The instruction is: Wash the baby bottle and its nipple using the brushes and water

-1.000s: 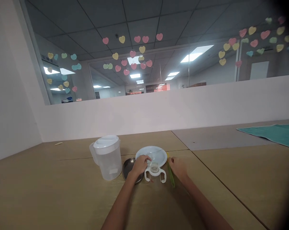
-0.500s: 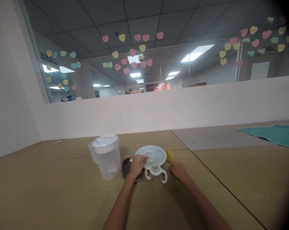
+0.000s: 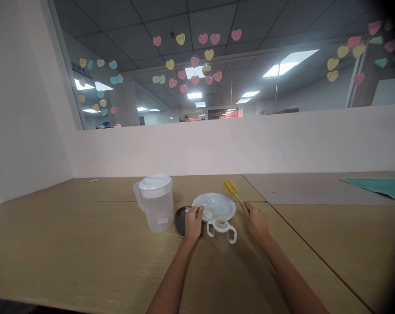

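My right hand (image 3: 257, 221) is closed around the thin green handle of a bottle brush (image 3: 230, 188). The yellow bristles point up and to the left, beyond the plate's right rim. My left hand (image 3: 193, 223) has its fingers pinched together at the left edge of a white plate (image 3: 230, 211); what they hold is too small to make out. A clear, ring-like piece (image 3: 207, 214) shows on the plate close to those fingertips. Between my hands stands a clear bottle (image 3: 221, 239) with an open neck and two white handles. A dark round metal dish (image 3: 180, 223) lies partly behind my left hand.
On the left stands a translucent pitcher (image 3: 158, 211) with a white lid. A teal cloth (image 3: 380, 186) lies at the far right on a grey mat (image 3: 302, 189). A low white wall (image 3: 197, 150) with a window above closes off the table's back.
My right hand has lifted the brush, so its bristles now stand higher beyond the plate. My left hand has turned more upright at the plate's edge. The camera's view has shifted slightly.
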Action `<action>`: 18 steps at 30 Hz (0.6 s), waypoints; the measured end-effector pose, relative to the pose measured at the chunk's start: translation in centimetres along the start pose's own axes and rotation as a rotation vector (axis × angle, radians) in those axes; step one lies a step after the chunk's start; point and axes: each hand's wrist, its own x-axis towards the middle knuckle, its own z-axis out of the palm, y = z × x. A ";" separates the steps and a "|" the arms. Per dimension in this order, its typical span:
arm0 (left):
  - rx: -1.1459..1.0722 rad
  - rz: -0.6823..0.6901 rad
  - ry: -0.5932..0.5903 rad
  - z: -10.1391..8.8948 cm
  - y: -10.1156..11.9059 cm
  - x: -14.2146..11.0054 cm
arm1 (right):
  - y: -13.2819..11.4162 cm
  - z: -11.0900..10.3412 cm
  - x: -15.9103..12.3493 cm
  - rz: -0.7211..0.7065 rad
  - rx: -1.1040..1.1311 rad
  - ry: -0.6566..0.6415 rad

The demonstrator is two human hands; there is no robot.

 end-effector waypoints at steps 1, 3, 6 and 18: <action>0.003 0.003 0.011 0.0 0.0 0.0 | -0.3 0.0 -0.1 -0.053 0.064 0.023; 0.017 0.014 0.019 0.0 -0.2 0.1 | -1.0 0.3 -0.3 -0.153 0.160 0.041; 0.058 0.031 0.007 0.1 -0.5 0.2 | -1.6 0.6 -0.5 -0.228 0.183 0.053; 0.146 0.064 -0.054 0.4 -0.3 0.0 | -2.0 0.0 -0.6 -0.263 0.212 0.008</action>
